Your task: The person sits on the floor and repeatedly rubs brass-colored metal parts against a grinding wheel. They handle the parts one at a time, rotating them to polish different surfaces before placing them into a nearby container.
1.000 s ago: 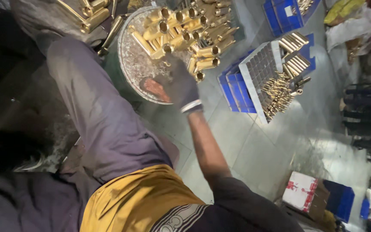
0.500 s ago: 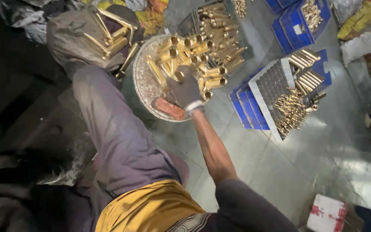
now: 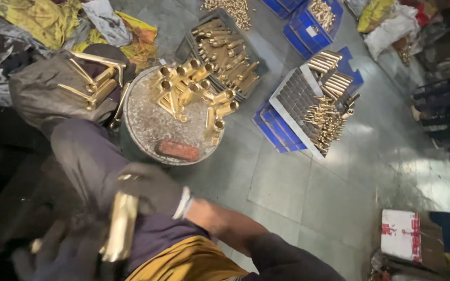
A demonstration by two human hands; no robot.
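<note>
There are two gloved hands, the right hand (image 3: 149, 187) and the left hand (image 3: 61, 257), one brass tube (image 3: 121, 226) held between them, one round metal drum top (image 3: 152, 130) with one red block (image 3: 177, 150) on it, one grey crate (image 3: 225, 52), and one white grid tray (image 3: 300, 101).

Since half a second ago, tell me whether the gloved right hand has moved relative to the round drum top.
Yes. The right hand has left the round drum top and pulled back toward the lap, gripping a brass tube.
</note>
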